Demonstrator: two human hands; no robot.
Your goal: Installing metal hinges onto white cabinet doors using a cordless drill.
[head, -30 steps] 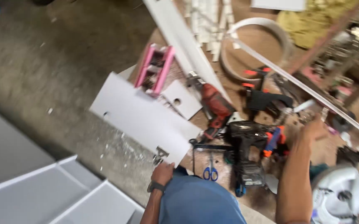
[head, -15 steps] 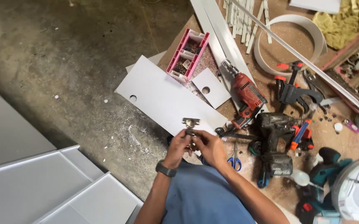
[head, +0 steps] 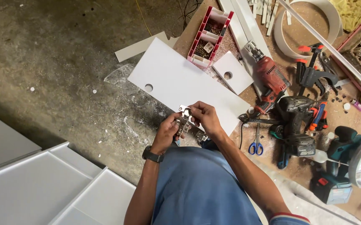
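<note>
Both hands, right hand (head: 203, 118) and left hand (head: 167, 134), have risen slightly, fingers closed together on a metal hinge (head: 184, 119), over the white panel's (head: 176, 79) near edge.

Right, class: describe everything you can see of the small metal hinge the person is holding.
The small silver metal hinge looks like a cabinet hinge with a flat plate at its top end and a bulkier folded body below. It is shiny and held off the floor, roughly upright, above the edge of the large white board. The left hand grips its lower body; the right hand pinches its upper end.
</note>
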